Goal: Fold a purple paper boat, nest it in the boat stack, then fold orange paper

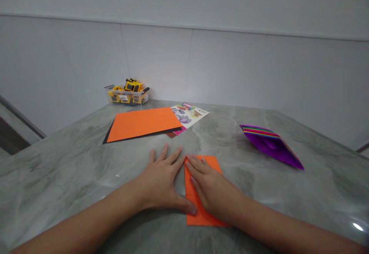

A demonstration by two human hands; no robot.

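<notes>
A folded sheet of orange paper (pixel 191 218) lies on the table in front of me, with a crease running across its lower part. My left hand (pixel 163 181) is spread on the tabletop at the paper's left side. Its thumb rests on the paper's lower left edge, and the index fingertip touches near the top left corner. Over the paper lies my right hand (pixel 209 185), its fingers stretched flat toward that same corner. The palm and wrist hide much of the paper's middle and right side.
Further back on the left, larger orange sheets (pixel 144 122) lie over black paper, partly covering a printed sheet (pixel 188 115). A clear plastic box (pixel 127 96) with yellow toy vehicles stands by the wall. At right lies a folded purple stack of coloured paper (pixel 271 146).
</notes>
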